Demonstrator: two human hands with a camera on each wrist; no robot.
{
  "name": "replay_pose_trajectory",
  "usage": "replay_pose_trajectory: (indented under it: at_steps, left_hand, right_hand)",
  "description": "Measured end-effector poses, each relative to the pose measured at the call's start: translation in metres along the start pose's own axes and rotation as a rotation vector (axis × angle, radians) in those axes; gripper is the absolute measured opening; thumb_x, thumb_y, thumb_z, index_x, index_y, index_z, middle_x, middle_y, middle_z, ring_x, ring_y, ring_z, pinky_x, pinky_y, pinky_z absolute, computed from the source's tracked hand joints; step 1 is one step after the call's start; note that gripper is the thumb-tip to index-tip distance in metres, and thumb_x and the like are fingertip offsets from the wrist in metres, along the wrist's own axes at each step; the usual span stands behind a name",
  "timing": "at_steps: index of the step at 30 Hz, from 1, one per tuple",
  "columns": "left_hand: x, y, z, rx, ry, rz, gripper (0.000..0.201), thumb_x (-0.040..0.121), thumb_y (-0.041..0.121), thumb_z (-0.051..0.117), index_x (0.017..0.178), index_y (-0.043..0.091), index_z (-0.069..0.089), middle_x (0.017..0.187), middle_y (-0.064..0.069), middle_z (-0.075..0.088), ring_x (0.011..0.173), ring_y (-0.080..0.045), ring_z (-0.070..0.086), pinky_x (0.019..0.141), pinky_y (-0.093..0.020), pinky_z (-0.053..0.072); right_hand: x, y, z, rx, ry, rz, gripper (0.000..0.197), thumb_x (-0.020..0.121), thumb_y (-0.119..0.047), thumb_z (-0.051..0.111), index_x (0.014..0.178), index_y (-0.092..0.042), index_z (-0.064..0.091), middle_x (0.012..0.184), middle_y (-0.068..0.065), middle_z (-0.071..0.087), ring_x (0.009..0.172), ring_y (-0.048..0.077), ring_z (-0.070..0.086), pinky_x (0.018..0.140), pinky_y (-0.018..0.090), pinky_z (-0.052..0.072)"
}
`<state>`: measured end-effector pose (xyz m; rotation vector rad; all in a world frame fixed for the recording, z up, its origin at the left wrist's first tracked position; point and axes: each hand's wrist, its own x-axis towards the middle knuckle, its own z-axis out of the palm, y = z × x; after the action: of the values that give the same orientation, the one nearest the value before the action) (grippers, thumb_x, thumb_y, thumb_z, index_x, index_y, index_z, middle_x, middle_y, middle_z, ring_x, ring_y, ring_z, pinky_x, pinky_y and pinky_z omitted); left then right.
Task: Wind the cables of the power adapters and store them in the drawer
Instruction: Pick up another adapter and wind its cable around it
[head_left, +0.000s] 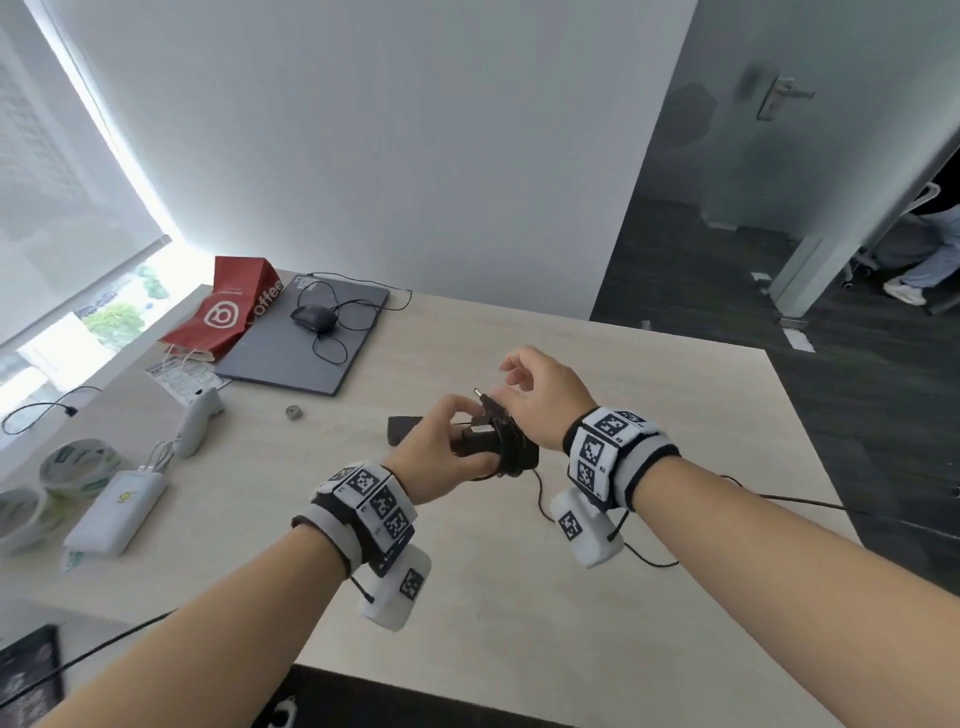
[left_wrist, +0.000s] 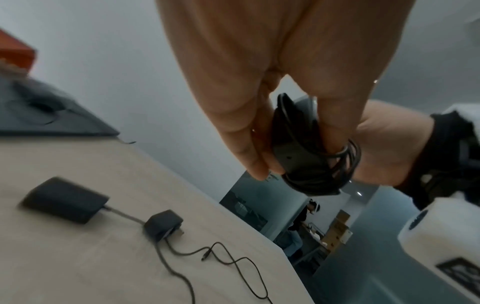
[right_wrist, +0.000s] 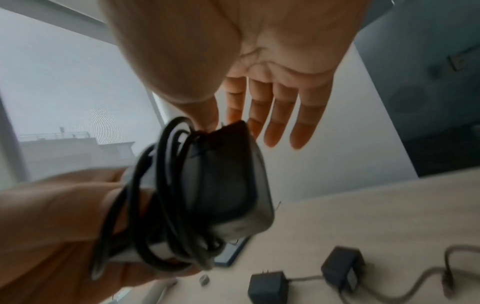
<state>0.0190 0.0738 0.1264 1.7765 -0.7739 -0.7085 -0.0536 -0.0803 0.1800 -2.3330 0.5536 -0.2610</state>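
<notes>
My left hand (head_left: 441, 447) grips a black power adapter (head_left: 480, 441) with its cable wound in loops (left_wrist: 345, 164) round the body. The metal barrel plug (head_left: 477, 391) sticks up from the bundle. My right hand (head_left: 535, 395) hovers just right of it, fingers (right_wrist: 275, 115) straight and the thumb (right_wrist: 205, 115) touching the adapter's top end (right_wrist: 228, 164). More black adapters lie on the table: a flat brick (left_wrist: 64, 200) and a wall plug unit (left_wrist: 163, 226) with a loose cable (left_wrist: 233, 261). No drawer is in view.
On the light wooden table (head_left: 623, 395) at far left lie a closed grey laptop (head_left: 291, 358) with a wired mouse (head_left: 311, 317), a red paper bag (head_left: 228, 312), a white controller (head_left: 200, 421), a white power bank (head_left: 117, 512) and tape rolls (head_left: 78, 465). A thin cable (head_left: 805, 501) trails off the right edge.
</notes>
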Motion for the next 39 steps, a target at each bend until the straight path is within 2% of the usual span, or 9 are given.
replay_pose_trajectory:
  at_steps: [5, 9, 15, 20, 24, 28, 32, 35, 39]
  left_hand:
    - [-0.030, -0.045, -0.021, -0.316, 0.138, -0.081, 0.032, 0.076, 0.006, 0.074, 0.106, 0.009, 0.063, 0.096, -0.008, 0.071, 0.083, -0.019, 0.069, 0.077, -0.032, 0.056]
    - [-0.061, -0.075, -0.032, -0.544, 0.248, -0.183, 0.026, 0.088, 0.000, 0.061, 0.112, 0.011, 0.062, 0.089, -0.006, 0.066, 0.080, -0.017, 0.066, 0.080, -0.034, 0.057]
    - [-0.119, -0.108, -0.019, -0.548, 0.444, -0.261, 0.012, 0.088, 0.002, 0.063, 0.098, 0.003, 0.068, 0.088, -0.011, 0.068, 0.085, -0.023, 0.065, 0.084, -0.038, 0.055]
    - [-0.156, -0.108, 0.001, -0.543, 0.559, -0.305, 0.011, 0.084, 0.001, 0.067, 0.095, 0.002, 0.064, 0.081, -0.005, 0.068, 0.075, -0.017, 0.067, 0.066, -0.024, 0.054]
    - [-0.171, -0.105, 0.016, -0.392, 0.572, -0.363, 0.015, 0.077, 0.010, 0.075, 0.088, 0.009, 0.065, 0.079, -0.006, 0.065, 0.073, -0.021, 0.063, 0.066, -0.030, 0.054]
    - [-0.185, -0.098, 0.021, -0.300, 0.517, -0.368, 0.038, 0.061, 0.040, 0.077, 0.088, 0.014, 0.070, 0.076, -0.004, 0.066, 0.076, -0.020, 0.061, 0.087, -0.051, 0.051]
    - [-0.198, -0.085, 0.014, -0.263, 0.355, -0.323, 0.039, 0.072, 0.035, 0.074, 0.107, 0.019, 0.070, 0.099, -0.015, 0.070, 0.093, -0.020, 0.063, 0.096, -0.045, 0.049]
    - [-0.210, -0.082, 0.011, -0.336, 0.408, -0.314, 0.035, 0.078, 0.018, 0.072, 0.112, 0.013, 0.067, 0.098, -0.006, 0.071, 0.093, -0.019, 0.065, 0.086, -0.032, 0.054]
    - [-0.229, -0.083, 0.018, -0.735, 0.590, -0.319, 0.014, 0.091, 0.002, 0.056, 0.103, 0.000, 0.063, 0.086, -0.009, 0.067, 0.072, -0.018, 0.067, 0.062, -0.027, 0.056]
  right_hand:
    - [-0.015, -0.005, 0.055, 0.233, -0.290, 0.162, 0.032, 0.090, -0.055, 0.051, 0.096, -0.026, 0.064, 0.089, 0.010, 0.071, 0.079, 0.026, 0.071, 0.071, 0.046, 0.060]
    - [-0.031, -0.015, 0.099, 0.309, -0.378, 0.189, 0.044, 0.096, -0.045, 0.046, 0.091, -0.005, 0.065, 0.086, 0.022, 0.069, 0.078, 0.031, 0.071, 0.067, 0.047, 0.061]
    - [-0.061, -0.016, 0.148, 0.395, -0.489, 0.301, 0.026, 0.092, -0.035, 0.057, 0.077, -0.014, 0.063, 0.082, 0.014, 0.066, 0.078, 0.033, 0.070, 0.063, 0.046, 0.061]
    - [-0.084, -0.013, 0.157, 0.484, -0.529, 0.290, 0.017, 0.088, -0.028, 0.068, 0.078, -0.014, 0.067, 0.079, 0.004, 0.063, 0.075, 0.021, 0.064, 0.070, 0.043, 0.060]
    - [-0.092, -0.016, 0.149, 0.474, -0.486, 0.173, 0.018, 0.085, -0.027, 0.071, 0.072, -0.017, 0.065, 0.073, -0.004, 0.059, 0.075, 0.016, 0.056, 0.076, 0.043, 0.057]
    - [-0.087, -0.016, 0.144, 0.407, -0.415, 0.093, 0.025, 0.086, -0.031, 0.069, 0.065, -0.020, 0.061, 0.069, -0.004, 0.059, 0.075, 0.018, 0.058, 0.078, 0.046, 0.058]
    - [-0.088, -0.006, 0.147, 0.322, -0.367, 0.152, 0.028, 0.088, -0.034, 0.066, 0.065, -0.019, 0.060, 0.063, -0.002, 0.057, 0.066, 0.018, 0.056, 0.076, 0.048, 0.059]
    - [-0.101, -0.004, 0.152, 0.418, -0.510, 0.300, 0.025, 0.090, -0.036, 0.063, 0.078, -0.014, 0.061, 0.075, 0.002, 0.059, 0.071, 0.016, 0.058, 0.072, 0.043, 0.060]
    - [-0.119, -0.007, 0.161, 0.410, -0.749, 0.308, 0.043, 0.092, -0.050, 0.054, 0.098, -0.008, 0.062, 0.092, 0.008, 0.065, 0.075, 0.019, 0.064, 0.068, 0.043, 0.060]
